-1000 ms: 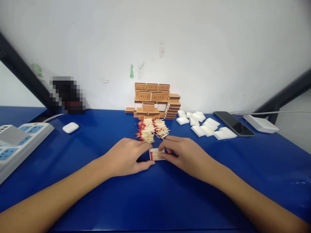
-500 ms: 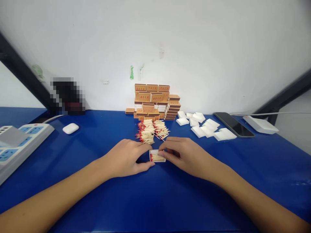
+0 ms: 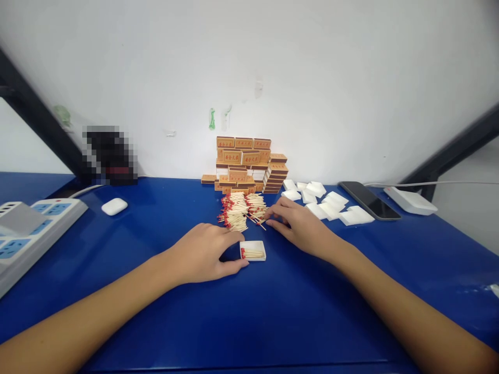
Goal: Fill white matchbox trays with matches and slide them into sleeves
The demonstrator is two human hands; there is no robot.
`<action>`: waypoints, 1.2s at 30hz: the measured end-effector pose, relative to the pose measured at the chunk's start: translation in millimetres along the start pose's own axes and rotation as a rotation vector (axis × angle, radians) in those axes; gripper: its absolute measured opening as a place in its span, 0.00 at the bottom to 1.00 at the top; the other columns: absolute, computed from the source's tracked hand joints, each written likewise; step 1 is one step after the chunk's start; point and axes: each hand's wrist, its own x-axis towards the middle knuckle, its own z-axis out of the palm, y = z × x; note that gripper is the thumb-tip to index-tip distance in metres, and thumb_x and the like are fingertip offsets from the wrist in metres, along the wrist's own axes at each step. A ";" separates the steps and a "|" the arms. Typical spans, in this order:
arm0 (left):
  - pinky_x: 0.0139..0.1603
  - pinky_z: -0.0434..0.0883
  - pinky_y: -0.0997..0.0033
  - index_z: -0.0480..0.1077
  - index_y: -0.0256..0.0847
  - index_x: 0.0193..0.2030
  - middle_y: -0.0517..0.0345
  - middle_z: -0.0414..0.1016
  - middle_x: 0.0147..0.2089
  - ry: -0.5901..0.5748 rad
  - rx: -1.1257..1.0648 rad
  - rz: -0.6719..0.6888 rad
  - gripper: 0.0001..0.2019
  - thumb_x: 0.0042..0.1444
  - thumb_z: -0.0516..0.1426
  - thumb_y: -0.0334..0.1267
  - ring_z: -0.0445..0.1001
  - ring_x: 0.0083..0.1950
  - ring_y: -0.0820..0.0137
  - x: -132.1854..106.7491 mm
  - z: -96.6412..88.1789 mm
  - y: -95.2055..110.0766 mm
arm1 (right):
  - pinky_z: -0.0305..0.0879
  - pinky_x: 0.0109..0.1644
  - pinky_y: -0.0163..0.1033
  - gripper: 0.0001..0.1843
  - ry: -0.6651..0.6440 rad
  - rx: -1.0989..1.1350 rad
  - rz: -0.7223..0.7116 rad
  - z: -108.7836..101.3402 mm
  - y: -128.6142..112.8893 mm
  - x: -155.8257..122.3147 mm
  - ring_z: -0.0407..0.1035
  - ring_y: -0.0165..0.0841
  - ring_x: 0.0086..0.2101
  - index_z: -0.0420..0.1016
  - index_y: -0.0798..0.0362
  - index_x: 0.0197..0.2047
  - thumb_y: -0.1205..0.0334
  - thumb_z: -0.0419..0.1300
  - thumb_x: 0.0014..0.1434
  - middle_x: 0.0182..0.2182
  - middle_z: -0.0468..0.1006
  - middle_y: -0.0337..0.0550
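Observation:
A small white matchbox tray (image 3: 253,250) with a few red-tipped matches in it lies on the blue table (image 3: 249,317). My left hand (image 3: 202,253) rests at its left end, thumb and forefinger closed against the tray. My right hand (image 3: 299,224) reaches forward to the right edge of the loose match pile (image 3: 242,210), fingers curled down on the matches there; whether any are pinched is hidden. Behind the pile stands a stack of orange matchboxes (image 3: 248,165).
Several empty white trays (image 3: 329,204) lie right of the pile, then a black phone (image 3: 369,199) and a white adapter (image 3: 410,200) with a cable. At the left are a power strip (image 3: 27,228) and a white earbud case (image 3: 114,206).
My right hand left the tray and moved forward to the match pile. The left hand stayed at the tray.

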 end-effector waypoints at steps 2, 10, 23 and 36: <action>0.27 0.61 0.70 0.77 0.41 0.46 0.61 0.74 0.28 0.004 -0.002 0.009 0.14 0.65 0.60 0.49 0.72 0.25 0.69 -0.4 -0.1 0.1 | 0.67 0.42 0.40 0.07 -0.024 0.020 0.007 -1.5 -0.8 1.3 0.68 0.33 0.35 0.76 0.52 0.44 0.64 0.57 0.72 0.40 0.70 0.44; 0.28 0.62 0.70 0.76 0.41 0.48 0.61 0.75 0.28 -0.011 0.002 -0.001 0.14 0.65 0.60 0.49 0.73 0.26 0.69 -0.9 -1.9 1.1 | 0.66 0.41 0.40 0.08 -0.113 0.075 0.064 -7.7 -1.6 0.7 0.68 0.33 0.35 0.72 0.53 0.40 0.62 0.55 0.72 0.40 0.71 0.44; 0.28 0.61 0.69 0.76 0.41 0.46 0.60 0.76 0.29 0.028 -0.001 -0.013 0.14 0.64 0.61 0.50 0.74 0.27 0.68 -1.2 3.1 3.1 | 0.65 0.36 0.39 0.04 -0.176 -0.074 -0.075 -9.7 -64.7 -16.1 0.71 0.34 0.35 0.71 0.52 0.41 0.65 0.58 0.72 0.41 0.75 0.45; 0.26 0.62 0.69 0.76 0.41 0.45 0.61 0.75 0.28 0.042 -0.001 0.001 0.14 0.65 0.60 0.50 0.73 0.25 0.69 -1.4 5.6 2.1 | 0.64 0.38 0.38 0.06 -0.188 0.097 -0.086 -9.6 -55.2 -15.5 0.69 0.32 0.34 0.77 0.49 0.46 0.64 0.58 0.73 0.41 0.72 0.43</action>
